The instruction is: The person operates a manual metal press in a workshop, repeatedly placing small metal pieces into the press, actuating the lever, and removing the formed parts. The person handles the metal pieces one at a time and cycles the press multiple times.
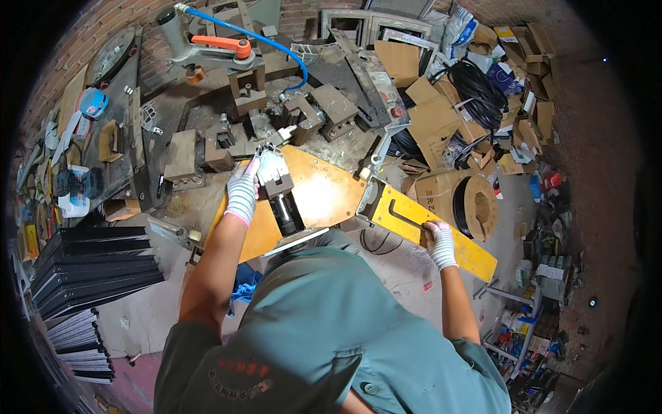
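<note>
Both hands wear striped white knit gloves. At the middle of the machine, my left hand (pixel 243 193) is closed with its fingertips at the side of a short silver metal profile (pixel 273 164). The profile lies by the machine's clamping blocks, over a dark bar (pixel 285 212) on the orange-yellow plate (pixel 321 183). To the right, my right hand (pixel 440 245) has its fingers curled at the near end of a black bent rod (pixel 405 215), above a long yellow arm (pixel 465 252). The fingertips' exact hold is partly hidden.
A red-orange lever (pixel 221 45) and blue hose (pixel 258 36) stand over the machine at the back. Dark profiles (pixel 93 265) are stacked at left. Cardboard boxes (pixel 434 127), a black cable coil (pixel 476 93) and a spool (pixel 479 207) crowd the right.
</note>
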{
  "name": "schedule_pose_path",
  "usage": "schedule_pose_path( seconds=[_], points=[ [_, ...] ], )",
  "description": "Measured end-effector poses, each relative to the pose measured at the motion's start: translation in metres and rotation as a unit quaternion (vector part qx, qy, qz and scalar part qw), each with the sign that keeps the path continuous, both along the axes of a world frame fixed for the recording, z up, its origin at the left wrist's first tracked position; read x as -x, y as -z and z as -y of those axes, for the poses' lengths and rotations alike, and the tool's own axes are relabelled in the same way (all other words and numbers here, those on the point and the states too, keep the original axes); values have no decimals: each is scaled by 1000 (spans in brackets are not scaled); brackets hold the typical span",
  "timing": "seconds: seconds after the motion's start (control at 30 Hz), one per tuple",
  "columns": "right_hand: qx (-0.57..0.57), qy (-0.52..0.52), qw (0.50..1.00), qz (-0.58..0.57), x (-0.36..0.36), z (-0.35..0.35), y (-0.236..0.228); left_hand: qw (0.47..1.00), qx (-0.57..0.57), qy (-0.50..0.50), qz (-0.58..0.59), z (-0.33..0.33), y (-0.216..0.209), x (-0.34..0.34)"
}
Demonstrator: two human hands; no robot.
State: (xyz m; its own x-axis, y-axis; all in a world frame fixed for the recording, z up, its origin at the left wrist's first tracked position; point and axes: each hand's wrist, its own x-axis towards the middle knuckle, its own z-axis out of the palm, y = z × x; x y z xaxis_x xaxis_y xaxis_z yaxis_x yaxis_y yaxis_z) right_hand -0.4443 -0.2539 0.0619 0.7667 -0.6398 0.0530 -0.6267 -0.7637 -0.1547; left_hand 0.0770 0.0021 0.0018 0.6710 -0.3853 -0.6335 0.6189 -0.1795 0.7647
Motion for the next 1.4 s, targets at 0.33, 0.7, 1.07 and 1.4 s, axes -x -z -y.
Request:
schedule_pose_path(
  seconds=[0.33,0.7,1.07,1.4],
  points=[
    [70,-23,993,92,-157,117,-17,999,38,-7,-25,-2,3,0],
    [30,-37,999,18,-282,250,88,1000,-5,-6,-11,-6,-5,7],
    [-42,-8,993,-111,-306,290,64,1000,-5,-17,-1,-6,-14,10],
    [-86,-9,996,-13,-318,303,92,1000,3,21,9,-8,-3,5]
  ],
)
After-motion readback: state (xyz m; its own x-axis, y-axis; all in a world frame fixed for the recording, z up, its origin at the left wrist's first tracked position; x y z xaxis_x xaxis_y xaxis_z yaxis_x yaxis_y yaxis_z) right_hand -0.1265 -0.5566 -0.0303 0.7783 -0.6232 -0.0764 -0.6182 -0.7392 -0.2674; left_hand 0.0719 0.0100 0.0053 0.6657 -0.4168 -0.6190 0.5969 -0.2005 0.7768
